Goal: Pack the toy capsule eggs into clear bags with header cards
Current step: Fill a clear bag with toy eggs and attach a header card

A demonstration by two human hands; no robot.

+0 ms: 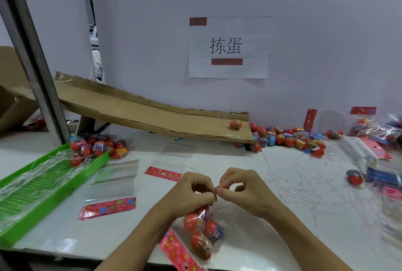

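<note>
My left hand (191, 194) and my right hand (243, 190) meet at the table's front, both pinching the top edge of a clear bag (202, 231). The bag hangs below my fingers and holds several red and blue capsule eggs; its pink flowered header card (176, 251) points toward me. An empty clear bag with a pink header card (111, 192) lies flat to the left. Another header strip (163, 174) lies just beyond my hands. Loose eggs (287, 138) are heaped at the foot of a cardboard ramp (141, 112), with one egg (236, 125) on the ramp.
A green slotted tray (43, 188) with crumpled plastic film sits at the left, filled egg bags (97, 149) at its far end. Packed bags and supplies (374, 135) crowd the right edge, with a single egg (354, 177) near them. A metal post (32, 57) stands at the left.
</note>
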